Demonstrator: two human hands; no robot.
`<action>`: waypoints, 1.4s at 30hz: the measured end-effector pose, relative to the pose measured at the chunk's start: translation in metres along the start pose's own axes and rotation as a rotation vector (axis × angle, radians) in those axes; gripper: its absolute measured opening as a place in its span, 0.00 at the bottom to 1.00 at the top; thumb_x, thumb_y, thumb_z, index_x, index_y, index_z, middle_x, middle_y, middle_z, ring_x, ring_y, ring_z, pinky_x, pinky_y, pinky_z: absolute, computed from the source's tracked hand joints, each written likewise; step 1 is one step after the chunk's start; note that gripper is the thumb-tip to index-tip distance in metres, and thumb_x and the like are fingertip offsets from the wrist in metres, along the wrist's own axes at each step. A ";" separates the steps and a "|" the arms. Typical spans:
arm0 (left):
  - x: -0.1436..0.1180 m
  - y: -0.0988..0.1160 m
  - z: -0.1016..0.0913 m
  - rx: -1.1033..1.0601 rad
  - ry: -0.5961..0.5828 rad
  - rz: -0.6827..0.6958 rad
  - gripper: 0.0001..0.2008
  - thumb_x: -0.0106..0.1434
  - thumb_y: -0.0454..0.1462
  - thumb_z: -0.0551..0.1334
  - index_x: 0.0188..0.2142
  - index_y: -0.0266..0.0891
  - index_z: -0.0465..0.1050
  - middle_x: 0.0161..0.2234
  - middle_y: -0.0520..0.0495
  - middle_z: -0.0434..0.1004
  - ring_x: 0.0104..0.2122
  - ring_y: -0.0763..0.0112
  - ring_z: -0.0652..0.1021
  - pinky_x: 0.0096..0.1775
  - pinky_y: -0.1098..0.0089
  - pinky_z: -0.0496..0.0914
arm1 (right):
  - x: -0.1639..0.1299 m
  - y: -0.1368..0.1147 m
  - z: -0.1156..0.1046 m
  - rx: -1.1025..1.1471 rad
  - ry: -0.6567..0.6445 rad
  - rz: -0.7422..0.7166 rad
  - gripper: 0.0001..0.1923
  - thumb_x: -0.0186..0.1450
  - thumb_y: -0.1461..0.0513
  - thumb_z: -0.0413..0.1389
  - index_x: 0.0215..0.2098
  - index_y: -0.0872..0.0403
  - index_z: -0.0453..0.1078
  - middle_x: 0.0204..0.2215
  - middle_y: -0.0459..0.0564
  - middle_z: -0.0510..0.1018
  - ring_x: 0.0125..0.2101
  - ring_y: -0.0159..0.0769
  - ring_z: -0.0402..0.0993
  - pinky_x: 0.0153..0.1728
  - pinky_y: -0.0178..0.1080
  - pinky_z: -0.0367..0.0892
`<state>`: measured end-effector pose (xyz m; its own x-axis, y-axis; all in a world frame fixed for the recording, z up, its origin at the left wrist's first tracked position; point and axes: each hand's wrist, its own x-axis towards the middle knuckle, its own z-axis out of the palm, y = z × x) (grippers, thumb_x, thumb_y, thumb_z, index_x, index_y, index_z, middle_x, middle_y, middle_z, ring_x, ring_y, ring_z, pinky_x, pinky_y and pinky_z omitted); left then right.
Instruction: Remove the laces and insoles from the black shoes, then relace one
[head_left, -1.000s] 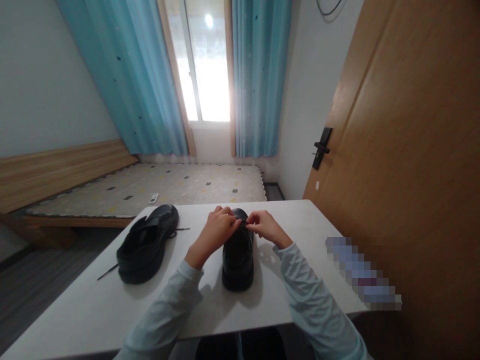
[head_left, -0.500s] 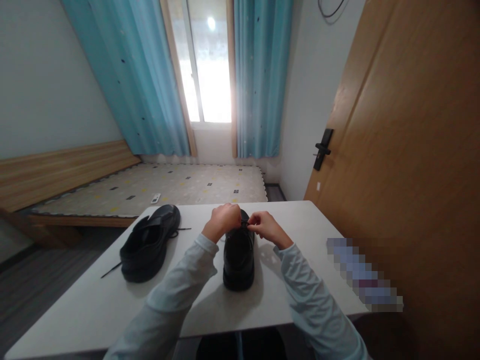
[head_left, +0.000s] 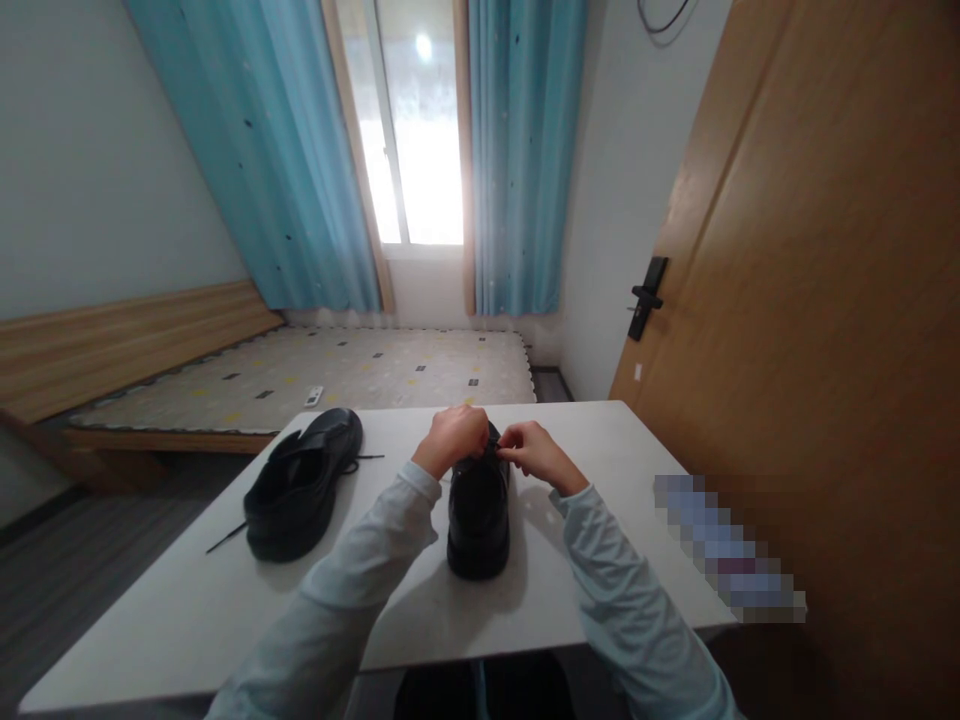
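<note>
Reached forward with both arms in pale sleeves, elbows bent. Curled left hand [head_left: 452,438] into a loose fist, knuckles up. Pinched right hand [head_left: 536,452] fingertips together, just beside the left fingers.

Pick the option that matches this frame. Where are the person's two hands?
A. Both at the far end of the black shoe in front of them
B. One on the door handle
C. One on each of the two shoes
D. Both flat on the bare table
A: the left hand and right hand meet at the far end of the near shoe, while the other shoe lies untouched to the left.
</note>
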<state>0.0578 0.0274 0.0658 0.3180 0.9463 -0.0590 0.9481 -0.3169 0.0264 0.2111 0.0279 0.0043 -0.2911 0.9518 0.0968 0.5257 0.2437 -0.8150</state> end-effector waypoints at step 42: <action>-0.053 -0.070 0.012 -1.750 0.593 -0.181 0.12 0.51 0.42 0.63 0.29 0.39 0.63 0.28 0.51 0.69 0.27 0.75 0.72 0.28 0.74 0.68 | -0.003 -0.009 -0.002 0.256 -0.042 0.002 0.08 0.51 0.60 0.60 0.25 0.58 0.70 0.19 0.43 0.69 0.19 0.25 0.61 0.18 0.29 0.55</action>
<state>-0.0252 -0.0011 0.0549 -0.1831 0.9751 0.1254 -0.2419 -0.1683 0.9556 0.2083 0.0233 0.0128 -0.3264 0.9422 0.0760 0.3079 0.1820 -0.9338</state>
